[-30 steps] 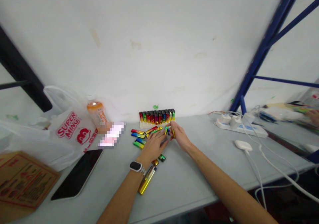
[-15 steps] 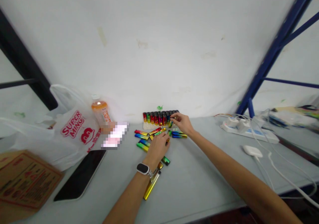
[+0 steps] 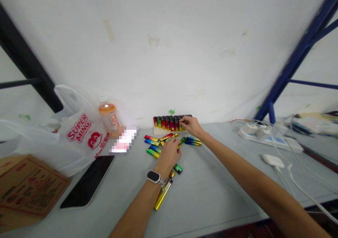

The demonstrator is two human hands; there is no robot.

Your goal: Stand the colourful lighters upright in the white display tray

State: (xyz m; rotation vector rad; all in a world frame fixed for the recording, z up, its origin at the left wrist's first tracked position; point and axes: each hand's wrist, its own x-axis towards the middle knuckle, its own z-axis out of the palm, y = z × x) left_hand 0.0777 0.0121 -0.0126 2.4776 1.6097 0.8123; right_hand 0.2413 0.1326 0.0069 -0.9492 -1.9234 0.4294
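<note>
Several shiny, multicoloured lighters [image 3: 168,124] stand upright in close rows in a pale tray [image 3: 158,131] against the wall. My right hand [image 3: 192,126] is at the right part of these rows, thumb and fingers pinched on a lighter [image 3: 181,126] there, mostly hidden by the fingers. Lower down, my left hand [image 3: 169,155], with a watch band on its wrist, is curled over loose lighters. A green lighter [image 3: 182,142] pokes out at its fingertips. More lighters lie flat around it, among them a yellow lighter [image 3: 163,196] below the wrist and blue ones [image 3: 193,141] to the right.
On the left are a cardboard box [image 3: 31,192], a dark phone or tablet [image 3: 88,181], a white plastic bag [image 3: 79,135] and an orange drink bottle [image 3: 108,116]. A power strip [image 3: 269,139] with cables and a white charger [image 3: 273,160] are on the right.
My right hand has moved slightly in against the tray's rows. A green lighter now shows more plainly at my left fingertips. The whole view has shifted a little.
</note>
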